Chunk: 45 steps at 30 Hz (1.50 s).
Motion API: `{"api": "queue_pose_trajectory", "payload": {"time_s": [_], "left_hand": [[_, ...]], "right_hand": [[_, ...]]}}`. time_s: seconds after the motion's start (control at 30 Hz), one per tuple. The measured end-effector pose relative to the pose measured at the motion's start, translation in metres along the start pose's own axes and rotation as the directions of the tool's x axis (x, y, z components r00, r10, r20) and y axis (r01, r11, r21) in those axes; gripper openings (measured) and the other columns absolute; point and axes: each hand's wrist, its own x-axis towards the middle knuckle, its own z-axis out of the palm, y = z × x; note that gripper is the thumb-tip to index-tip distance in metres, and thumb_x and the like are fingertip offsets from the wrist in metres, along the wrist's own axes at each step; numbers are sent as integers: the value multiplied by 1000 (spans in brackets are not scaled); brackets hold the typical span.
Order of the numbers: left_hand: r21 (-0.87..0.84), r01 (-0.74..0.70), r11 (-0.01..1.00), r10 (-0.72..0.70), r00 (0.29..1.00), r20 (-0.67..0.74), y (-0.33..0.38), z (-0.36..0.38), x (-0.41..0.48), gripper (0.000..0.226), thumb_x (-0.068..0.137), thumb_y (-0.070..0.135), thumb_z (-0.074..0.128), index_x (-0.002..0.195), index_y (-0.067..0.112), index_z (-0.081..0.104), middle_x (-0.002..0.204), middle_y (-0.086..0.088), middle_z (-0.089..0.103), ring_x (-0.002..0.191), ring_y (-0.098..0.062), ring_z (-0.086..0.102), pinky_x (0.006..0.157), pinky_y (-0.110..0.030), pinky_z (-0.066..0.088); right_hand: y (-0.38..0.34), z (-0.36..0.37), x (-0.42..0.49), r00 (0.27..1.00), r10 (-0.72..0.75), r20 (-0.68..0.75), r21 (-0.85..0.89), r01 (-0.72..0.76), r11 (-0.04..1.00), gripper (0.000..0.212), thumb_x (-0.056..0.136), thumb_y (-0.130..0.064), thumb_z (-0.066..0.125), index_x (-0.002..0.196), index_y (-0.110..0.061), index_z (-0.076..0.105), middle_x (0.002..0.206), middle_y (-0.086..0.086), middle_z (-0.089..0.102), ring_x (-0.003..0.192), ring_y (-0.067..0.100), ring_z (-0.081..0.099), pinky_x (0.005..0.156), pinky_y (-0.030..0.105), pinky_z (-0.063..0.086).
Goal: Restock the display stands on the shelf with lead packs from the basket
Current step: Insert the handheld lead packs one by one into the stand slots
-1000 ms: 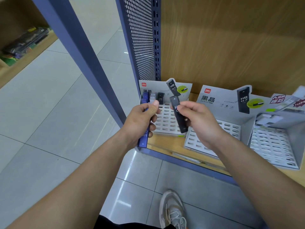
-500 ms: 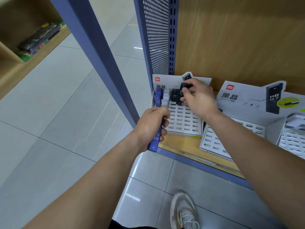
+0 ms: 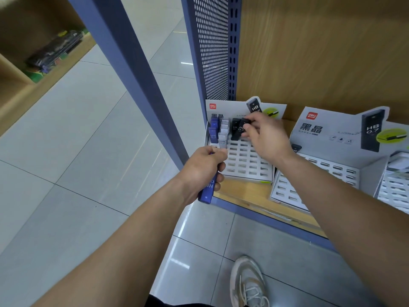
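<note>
A white slotted display stand [image 3: 247, 165] sits at the left end of the wooden shelf. Its back rows hold blue packs [image 3: 214, 130], white packs [image 3: 223, 135] and a black pack [image 3: 234, 129]. My right hand [image 3: 265, 136] pinches a black lead pack [image 3: 241, 127] standing in a back-row slot beside that black pack. My left hand [image 3: 204, 165] grips a blue lead pack [image 3: 208, 189] in front of the stand's near left corner, its lower end sticking out below the fist. No basket is in view.
A second white stand [image 3: 314, 173] and part of a third [image 3: 396, 185] stand to the right on the shelf [image 3: 243, 193]. A blue upright post [image 3: 137, 69] and perforated side panel [image 3: 212, 47] border the left. My shoe [image 3: 247, 282] is on the tiled floor below.
My right hand carried the black pack from mid-air in front of the shelf up to the stand's back row, where it now stands in a slot. My left hand kept its grip on the blue pack.
</note>
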Motion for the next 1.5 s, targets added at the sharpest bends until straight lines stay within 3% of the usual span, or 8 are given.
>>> {"api": "queue_pose_trajectory", "payload": {"time_s": [0.13,0.6,0.8,0.93,1.17,1.33,1.43,1.5], "left_hand": [[29,-27,999,27,1000,4,0,0,1,21,105,30,54,91,14,53,73,-2,47,48,-11,43,42,-23,40],[33,-73,997,73,997,5,2,-1,0,25,103,35,56,90,14,56,73,-1,50,48,-10,46,44,-23,43],[-88,-7,996,4,1000,-29,6,5,-2,25,102,30,48,83,14,50,63,0,47,46,-14,39,40,-23,35],[-169,-30,985,28,999,-17,9,12,-5,10,93,15,43,89,12,52,63,-3,47,47,-15,39,40,-22,33],[-80,-208,975,209,978,7,15,30,-7,14,105,21,52,107,8,57,75,-2,53,63,-15,50,56,-29,48],[-28,-287,958,287,958,12,21,50,-14,24,106,25,51,88,15,62,65,7,59,70,-18,56,74,-43,52],[-29,-284,958,285,958,21,25,60,-17,22,104,31,53,90,17,61,77,2,57,81,-24,56,85,-58,53],[-54,-270,961,271,962,10,27,62,-19,26,96,42,56,88,17,61,78,1,56,81,-27,54,81,-55,51]], "right_hand": [[-2,0,1,994,-109,2,-249,106,963,27,102,-21,54,125,-13,62,102,7,72,87,21,70,79,40,58],[3,16,10,1000,-4,-7,-313,1,950,20,96,-30,63,95,-12,70,80,9,70,75,27,66,71,39,57],[-26,-13,-42,998,66,-13,-29,-66,997,13,93,-30,68,89,-19,73,69,-4,72,66,5,68,68,25,55],[-48,-35,-93,978,134,160,297,-177,938,8,94,-18,67,89,-14,73,74,5,73,65,19,71,63,26,58],[-68,-55,-123,964,156,216,383,-230,894,12,88,-20,75,92,-11,70,74,11,72,68,27,71,66,36,61],[-77,-55,-128,970,181,160,333,-226,916,29,76,-27,86,88,-14,63,69,8,70,59,23,69,66,43,59],[-79,-60,-129,969,210,129,307,-241,921,27,75,-26,86,81,-13,64,64,7,70,56,23,67,63,40,58],[-80,-64,-130,962,233,143,317,-268,910,25,75,-23,86,80,-11,65,64,6,70,57,19,69,64,40,60]]}}
